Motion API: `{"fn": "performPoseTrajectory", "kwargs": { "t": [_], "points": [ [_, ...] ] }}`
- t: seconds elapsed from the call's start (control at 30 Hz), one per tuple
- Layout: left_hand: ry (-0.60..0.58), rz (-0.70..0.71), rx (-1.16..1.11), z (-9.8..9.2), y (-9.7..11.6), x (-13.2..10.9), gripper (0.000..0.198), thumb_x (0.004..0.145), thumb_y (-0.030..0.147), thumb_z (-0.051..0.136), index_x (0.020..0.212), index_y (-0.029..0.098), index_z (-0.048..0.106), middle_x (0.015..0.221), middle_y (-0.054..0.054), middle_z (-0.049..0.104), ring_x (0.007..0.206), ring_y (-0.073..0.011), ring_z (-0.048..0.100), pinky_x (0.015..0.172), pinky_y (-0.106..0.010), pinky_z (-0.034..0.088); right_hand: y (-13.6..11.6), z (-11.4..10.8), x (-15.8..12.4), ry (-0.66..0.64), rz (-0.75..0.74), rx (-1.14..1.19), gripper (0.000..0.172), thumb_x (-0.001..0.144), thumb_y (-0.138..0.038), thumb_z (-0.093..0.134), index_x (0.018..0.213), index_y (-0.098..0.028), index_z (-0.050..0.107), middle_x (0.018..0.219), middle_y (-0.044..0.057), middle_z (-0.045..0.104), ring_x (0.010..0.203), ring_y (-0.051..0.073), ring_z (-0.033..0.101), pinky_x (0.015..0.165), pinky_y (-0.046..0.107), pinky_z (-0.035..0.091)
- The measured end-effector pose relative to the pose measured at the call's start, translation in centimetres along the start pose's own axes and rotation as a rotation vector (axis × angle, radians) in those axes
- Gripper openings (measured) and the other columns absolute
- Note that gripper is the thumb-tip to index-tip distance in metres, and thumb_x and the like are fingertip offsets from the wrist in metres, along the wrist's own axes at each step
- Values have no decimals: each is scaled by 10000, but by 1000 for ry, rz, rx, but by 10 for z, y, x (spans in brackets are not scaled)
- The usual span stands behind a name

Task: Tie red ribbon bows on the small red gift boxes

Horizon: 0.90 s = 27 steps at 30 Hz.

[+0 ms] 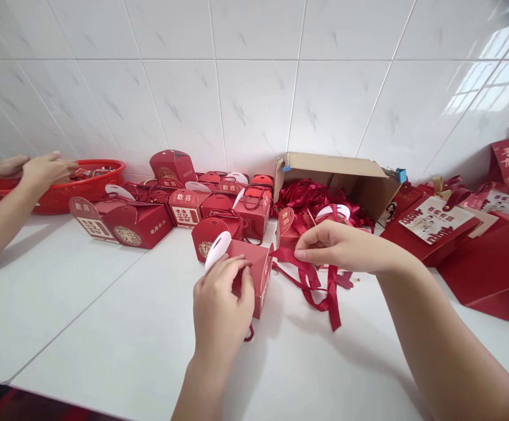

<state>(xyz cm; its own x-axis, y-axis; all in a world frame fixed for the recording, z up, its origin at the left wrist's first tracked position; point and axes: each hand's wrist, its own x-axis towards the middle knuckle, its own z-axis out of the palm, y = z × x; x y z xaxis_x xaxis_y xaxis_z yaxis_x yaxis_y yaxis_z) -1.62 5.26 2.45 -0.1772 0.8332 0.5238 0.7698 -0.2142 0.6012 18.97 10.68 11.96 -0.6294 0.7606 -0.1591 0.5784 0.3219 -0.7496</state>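
Observation:
In the middle of the counter, my left hand (225, 298) is closed over a red gift box (258, 263) and steadies it from the near left side. A white rounded flap (217, 251) stands up at that box's left edge. My right hand (337, 245) pinches a dark red satin ribbon (335, 301) just right of the box. The ribbon's end reaches the box's right upper edge, and its loose lengths hang down onto the counter. A bit of red cord (249, 333) shows below the box. My left fingertips are partly hidden.
Several red gift boxes (186, 207) with cords stand behind. An open cardboard box (333, 166) holds a heap of red ribbon (307, 196). Red bags (433, 228) lie at the right. At the left, another person's hands (46, 169) are over a red basin (79, 190).

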Motion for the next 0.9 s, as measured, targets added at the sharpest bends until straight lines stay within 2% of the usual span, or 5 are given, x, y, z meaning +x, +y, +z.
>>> {"fn": "performPoseTrajectory", "kwargs": {
  "t": [0.3, 0.57, 0.7, 0.8, 0.9],
  "points": [
    [6, 10, 1, 1, -1, 0, 214, 864, 221, 481, 946, 199, 678, 1093, -70, 719, 1095, -261, 630, 917, -440, 494, 0, 5, 5, 10, 62, -27, 284, 850, -390, 527, 668, -172, 543, 561, -57, 326, 467, 64, 242, 445, 233, 193],
    [-24, 71, -15, 1, 1, -2, 201, 875, 200, 476, 933, 202, 669, 1052, -65, 724, 1064, -248, 641, 897, -406, 500, 2, 19, 15, 5, -18, 10, 265, 856, -361, 513, 671, -175, 551, 604, -39, 421, 532, 88, 345, 499, 247, 280],
    [-38, 91, -33, 1, 3, -2, 207, 878, 182, 471, 944, 205, 666, 1045, -55, 725, 1050, -239, 646, 884, -399, 502, 3, 22, 16, 97, -22, 117, 146, 816, -335, 599, 811, -200, 543, 619, -58, 489, 537, 87, 410, 509, 231, 317],
    [-52, 113, -44, 1, 3, -2, 208, 885, 183, 465, 946, 207, 662, 1038, -55, 725, 1027, -234, 652, 869, -393, 504, 5, 23, 16, 139, -11, 179, 230, 798, -344, 649, 932, -222, 508, 585, -85, 488, 511, 85, 410, 489, 219, 310],
    [-76, 139, -51, 2, 2, -3, 201, 885, 188, 469, 941, 204, 661, 1043, -61, 724, 1026, -237, 652, 873, -396, 500, 9, 22, 18, 104, -12, 211, 340, 793, -342, 669, 1077, -224, 526, 615, -74, 558, 533, 91, 462, 517, 222, 352]
  ]
}}
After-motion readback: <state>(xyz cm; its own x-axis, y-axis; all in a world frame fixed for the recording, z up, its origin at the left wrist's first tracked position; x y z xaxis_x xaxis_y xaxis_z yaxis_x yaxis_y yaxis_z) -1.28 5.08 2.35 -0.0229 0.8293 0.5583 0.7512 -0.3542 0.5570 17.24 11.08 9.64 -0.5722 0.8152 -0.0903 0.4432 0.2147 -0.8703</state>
